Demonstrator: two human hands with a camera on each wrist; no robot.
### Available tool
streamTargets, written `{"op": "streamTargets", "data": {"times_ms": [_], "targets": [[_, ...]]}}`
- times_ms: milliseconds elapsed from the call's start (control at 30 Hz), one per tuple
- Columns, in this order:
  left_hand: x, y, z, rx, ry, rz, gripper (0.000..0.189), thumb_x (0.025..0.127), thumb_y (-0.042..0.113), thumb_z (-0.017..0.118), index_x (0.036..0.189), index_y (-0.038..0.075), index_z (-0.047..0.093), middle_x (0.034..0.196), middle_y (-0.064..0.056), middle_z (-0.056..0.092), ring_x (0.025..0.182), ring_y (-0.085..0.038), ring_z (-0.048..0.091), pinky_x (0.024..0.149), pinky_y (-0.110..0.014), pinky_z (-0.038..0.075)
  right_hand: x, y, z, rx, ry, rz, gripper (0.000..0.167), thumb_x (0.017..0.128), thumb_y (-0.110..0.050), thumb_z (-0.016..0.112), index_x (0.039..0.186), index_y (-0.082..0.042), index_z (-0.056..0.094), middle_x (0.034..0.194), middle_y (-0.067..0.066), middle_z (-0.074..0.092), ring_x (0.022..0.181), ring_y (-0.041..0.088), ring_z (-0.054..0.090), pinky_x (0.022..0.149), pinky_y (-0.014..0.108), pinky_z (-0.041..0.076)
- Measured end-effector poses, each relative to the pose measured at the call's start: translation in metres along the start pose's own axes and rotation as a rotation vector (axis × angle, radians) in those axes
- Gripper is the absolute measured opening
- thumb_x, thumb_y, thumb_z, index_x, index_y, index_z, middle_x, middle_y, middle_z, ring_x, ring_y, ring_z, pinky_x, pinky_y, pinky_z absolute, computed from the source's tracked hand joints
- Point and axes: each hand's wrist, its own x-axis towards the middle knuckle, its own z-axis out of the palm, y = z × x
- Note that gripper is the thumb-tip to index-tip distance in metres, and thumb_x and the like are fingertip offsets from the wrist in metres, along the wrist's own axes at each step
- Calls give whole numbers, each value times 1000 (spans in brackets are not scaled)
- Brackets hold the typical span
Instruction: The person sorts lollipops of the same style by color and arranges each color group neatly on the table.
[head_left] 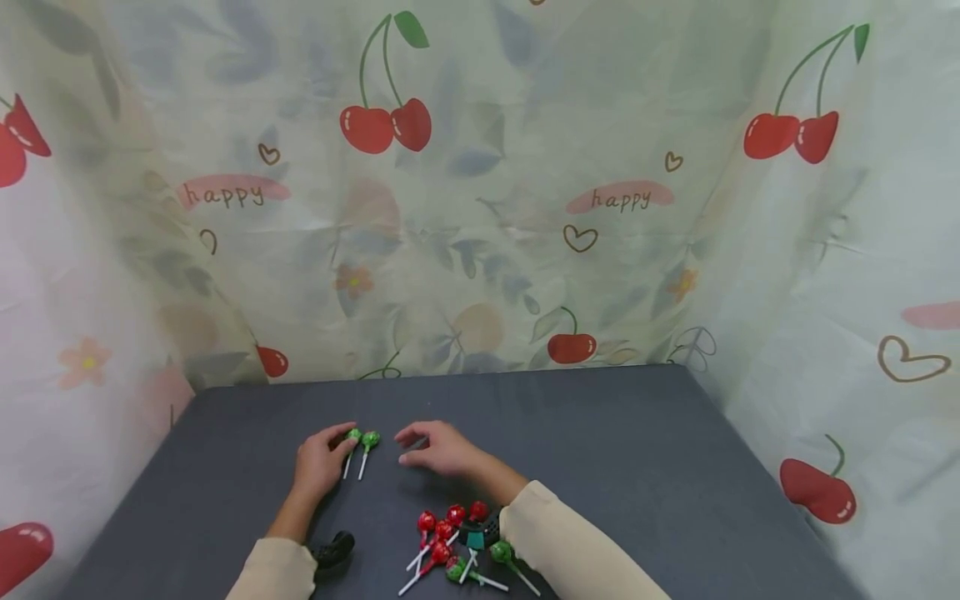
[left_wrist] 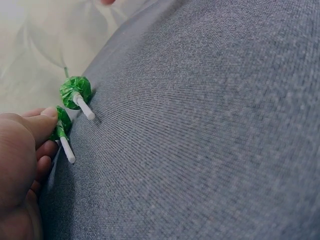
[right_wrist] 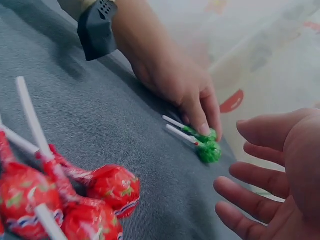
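Note:
Two lollipops in green wrappers lie side by side toward the back left of the dark table. My left hand [head_left: 321, 460] pinches the left green lollipop [left_wrist: 63, 122] by its wrapped head between thumb and fingers. Just to its right is the other green lollipop [head_left: 370, 440], its white stick pointing toward me. My right hand [head_left: 442, 450] hovers to the right of the pair, fingers spread and holding nothing. Nearer to me lies a pile of red-wrapped lollipops [head_left: 442, 530], with a green lollipop [head_left: 456, 569] and another green lollipop [head_left: 501, 552] beside them.
The dark grey cloth-covered table [head_left: 600, 450] is enclosed by a pale curtain [head_left: 480, 192] printed with cherries, hearts and leaves. A black wrist device [head_left: 333, 550] sits on the left wrist. The right forearm passes over part of the lollipop pile.

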Motion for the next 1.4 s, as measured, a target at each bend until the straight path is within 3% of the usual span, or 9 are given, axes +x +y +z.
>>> {"op": "streamTargets", "data": {"times_ms": [300,533,733,933,1133,1400], "targets": [[2,-2,0,15,-12,-1,32,96,16,63,126,6,65,121,-20,63,115,-39,55,97,-55,38,-26,4,-11,-8,-16,-57,27,91,-10,69,116,0,67,100,2,70,91,7,62,80,23,49],[0,-1,-2,5,-9,9,32,95,15,63,126,5,65,119,-20,64,113,-39,56,95,-55,40,-56,6,-23,1,-3,-79,25,93,-9,66,116,0,67,105,10,70,95,15,63,82,27,49],[1,-1,-1,11,-13,8,32,96,16,63,126,5,65,120,-20,64,114,-39,56,96,-55,39,-75,23,-29,7,32,-83,25,93,-12,66,116,-1,68,103,6,70,94,13,63,81,28,50],[1,-1,-2,6,-12,9,32,95,15,63,126,5,65,121,-21,64,115,-39,55,96,-55,39,-93,31,-35,34,63,-102,24,92,-10,67,113,2,67,100,11,70,89,12,63,79,29,51],[1,0,-2,10,-10,3,32,95,15,64,126,5,65,121,-20,64,115,-39,55,96,-55,38,-111,40,-39,43,44,-76,23,90,-8,68,111,2,68,96,8,70,85,8,63,76,27,51],[0,1,-2,4,-1,11,31,95,15,64,125,6,66,119,-20,65,114,-38,56,95,-55,39,-130,50,-45,35,-3,-113,16,87,-8,71,102,-3,71,93,5,70,84,6,62,76,27,51]]}}
